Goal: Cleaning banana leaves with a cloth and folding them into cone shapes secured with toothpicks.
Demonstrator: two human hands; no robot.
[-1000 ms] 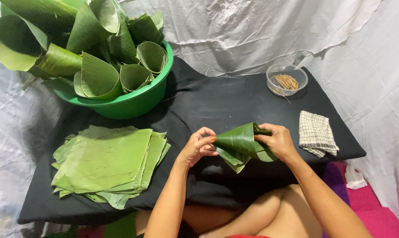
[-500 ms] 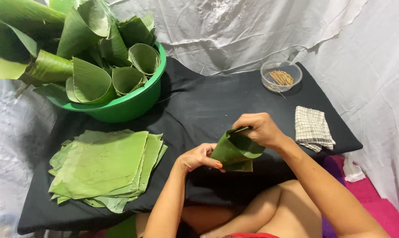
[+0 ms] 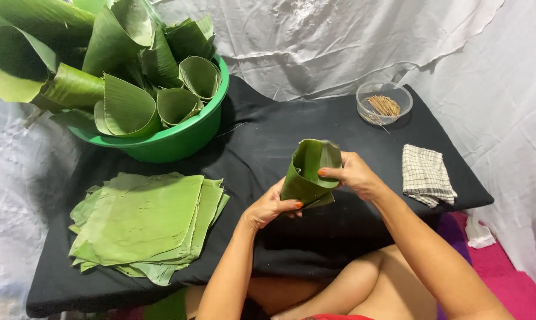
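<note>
1. The banana leaf cone (image 3: 308, 173) is a piece of green leaf rolled into a cone shape, with smooth, slightly shiny surface and fine lines running along it.
2. It is held in the air above the black cloth, near the middle of the scene, a little to the right.
3. Its wide open mouth points up and toward the far side, and the narrow end points down toward the near left, so it stands tilted.
4. The inside is visible at the top and looks empty and darker green.
5. At the lower right edge, a loose leaf corner sticks out under the cone.
</note>
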